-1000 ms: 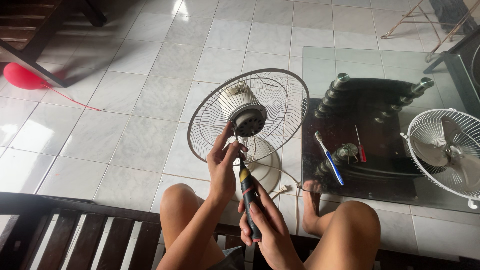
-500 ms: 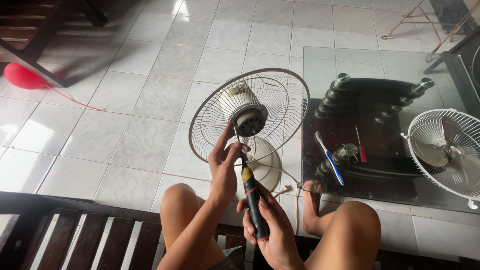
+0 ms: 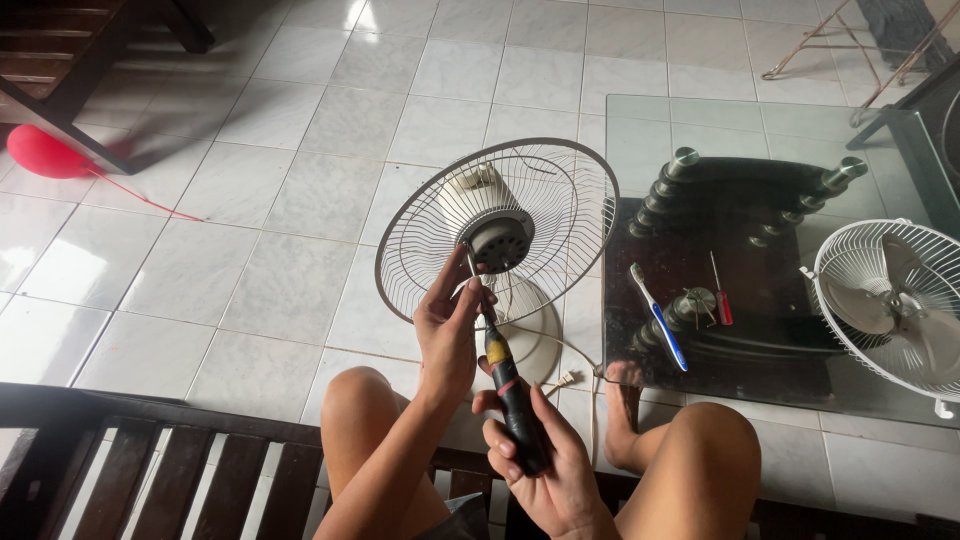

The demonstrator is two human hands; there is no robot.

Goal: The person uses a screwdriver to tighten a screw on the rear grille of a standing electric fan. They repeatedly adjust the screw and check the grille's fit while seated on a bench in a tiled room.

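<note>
The right hand grips the black-and-yellow-handled screwdriver, its tip at the round white wire fan guard standing on the tiled floor. The left hand pinches the shaft near the grey motor hub.

Right hand holds screwdriver against fan motor; left hand steadies its shaft.

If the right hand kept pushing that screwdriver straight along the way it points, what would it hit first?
The right hand aims the screwdriver up at the fan's motor housing inside the rear wire guard. The tip seems to touch the housing's edge already, though depth is hard to judge.
</note>
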